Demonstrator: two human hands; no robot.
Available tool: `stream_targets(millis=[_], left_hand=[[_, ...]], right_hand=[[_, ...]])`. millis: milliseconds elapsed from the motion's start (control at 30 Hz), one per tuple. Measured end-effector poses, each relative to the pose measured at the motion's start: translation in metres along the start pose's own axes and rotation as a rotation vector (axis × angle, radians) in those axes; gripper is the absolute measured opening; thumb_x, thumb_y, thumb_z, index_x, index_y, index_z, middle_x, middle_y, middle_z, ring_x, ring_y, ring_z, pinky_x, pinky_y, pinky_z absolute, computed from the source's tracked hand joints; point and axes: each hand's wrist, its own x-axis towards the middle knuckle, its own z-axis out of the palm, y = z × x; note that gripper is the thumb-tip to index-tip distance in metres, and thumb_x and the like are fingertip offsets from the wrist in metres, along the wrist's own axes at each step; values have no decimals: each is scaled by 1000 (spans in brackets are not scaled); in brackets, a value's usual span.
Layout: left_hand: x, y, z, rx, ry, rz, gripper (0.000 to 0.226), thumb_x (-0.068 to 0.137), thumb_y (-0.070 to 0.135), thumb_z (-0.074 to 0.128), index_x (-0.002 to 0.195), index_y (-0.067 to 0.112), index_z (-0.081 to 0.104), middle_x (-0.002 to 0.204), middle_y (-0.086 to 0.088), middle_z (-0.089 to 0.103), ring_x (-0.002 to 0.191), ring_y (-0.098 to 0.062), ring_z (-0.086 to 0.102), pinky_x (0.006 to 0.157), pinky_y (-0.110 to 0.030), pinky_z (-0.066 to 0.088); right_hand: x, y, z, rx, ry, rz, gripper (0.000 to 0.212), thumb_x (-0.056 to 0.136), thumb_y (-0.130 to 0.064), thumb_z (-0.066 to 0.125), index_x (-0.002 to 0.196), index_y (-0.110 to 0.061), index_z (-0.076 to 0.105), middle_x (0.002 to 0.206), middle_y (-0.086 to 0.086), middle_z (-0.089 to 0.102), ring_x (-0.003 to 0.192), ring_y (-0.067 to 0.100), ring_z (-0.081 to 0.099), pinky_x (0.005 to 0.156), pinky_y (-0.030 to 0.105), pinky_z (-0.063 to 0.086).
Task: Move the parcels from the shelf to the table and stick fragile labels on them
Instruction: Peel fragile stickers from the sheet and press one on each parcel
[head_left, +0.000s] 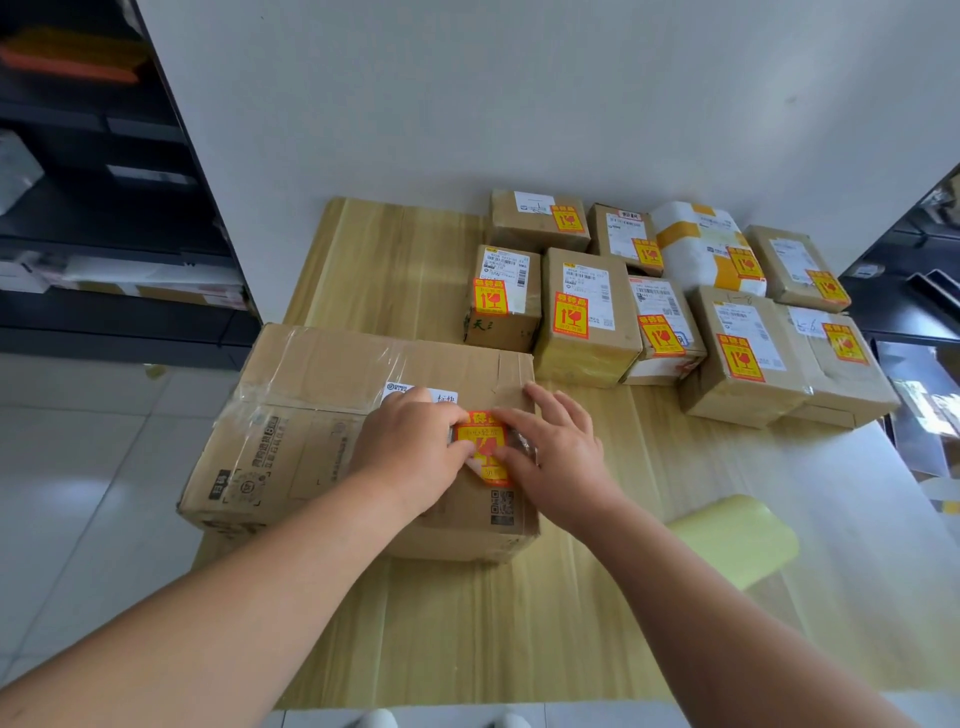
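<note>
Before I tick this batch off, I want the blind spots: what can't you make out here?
- Head view: sticker on the big box, partly covered by the left hand and right hand; whether it is fully stuck is unclear.
- Address print on the small parcels: too small.
- Shelf, left: dark, blurred, cut by the edge.
- Yellow roll: blurred.

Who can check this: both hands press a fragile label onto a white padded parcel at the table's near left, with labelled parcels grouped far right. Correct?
Not quite. The head view shows the left hand and right hand pressing the fragile label onto a large brown cardboard box, not a white padded parcel. The rest stands: near left of the table, labelled parcels grouped far right.
</note>
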Motion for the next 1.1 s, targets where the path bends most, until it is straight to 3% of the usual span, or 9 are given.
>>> stream_targets(millis=[200, 367, 433, 533, 633, 767, 867, 1000, 1100], left_hand=[[-11, -2, -6, 111, -42, 70, 55, 83, 44, 66, 134, 28, 52, 119, -1, 50, 118, -22, 41, 98, -34, 38], [-38, -8, 4, 250, 110, 404, 26, 69, 28, 77, 92, 17, 72, 97, 3, 65, 94, -23, 58, 81, -37, 49], [-48, -13, 10, 298, 96, 452, 29, 75, 36, 63, 95, 17, 74, 103, 3, 69, 98, -22, 60, 86, -37, 46], [-55, -17, 12, 370, 11, 434, 49, 81, 42, 40, 107, 16, 72, 114, 1, 68, 104, -24, 63, 92, -38, 44], [-60, -17, 10, 395, -30, 435, 53, 83, 43, 39, 112, 12, 70, 121, -2, 66, 109, -27, 62, 93, -39, 33], [-68, -22, 12, 457, -86, 449, 57, 83, 45, 36, 118, 13, 68, 128, -1, 62, 117, -26, 59, 96, -40, 30], [-70, -24, 12, 465, -128, 425, 60, 83, 47, 34, 121, 13, 66, 131, -3, 60, 120, -26, 57, 98, -40, 29], [-73, -31, 11, 515, -159, 457, 64, 85, 49, 34, 128, 11, 60, 136, -7, 56, 125, -26, 54, 101, -40, 27], [-68, -30, 8, 487, -157, 460, 65, 87, 52, 31, 128, 11, 60, 136, -7, 56, 127, -25, 52, 102, -39, 25]], right_hand=[[-12, 2, -1, -58, 49, -96, 59, 96, -40, 52, 150, -29, 31, 161, -8, 16, 149, 16, 2, 120, 39, 11], [-35, 2, 11, -138, 116, -262, 50, 99, -42, 37, 143, -19, 47, 154, -3, 36, 147, 23, 21, 119, 40, 18], [-39, 4, 17, -196, 120, -281, 60, 96, -48, 23, 141, -19, 50, 151, -2, 42, 145, 25, 26, 117, 43, 22], [-43, 8, 22, -278, 45, -271, 71, 91, -54, 8, 150, -23, 34, 158, -6, 26, 149, 20, 12, 119, 41, 12], [-53, 7, 25, -261, 82, -281, 65, 96, -51, 17, 149, -20, 36, 158, -3, 28, 149, 22, 14, 118, 42, 14], [-69, 8, 34, -380, 72, -341, 54, 97, -45, 31, 142, -20, 49, 150, -3, 43, 143, 22, 32, 112, 45, 27], [-72, 9, 34, -389, 38, -310, 58, 98, -49, 27, 146, -21, 42, 154, -4, 36, 146, 19, 24, 115, 41, 18], [-76, 17, 32, -371, 10, -280, 67, 96, -59, 9, 153, -24, 13, 160, -9, 3, 148, 13, -8, 117, 34, -7], [-76, 15, 30, -335, 35, -280, 80, 91, -64, -7, 153, -22, 19, 160, -7, 10, 147, 12, -7, 118, 34, -4]])
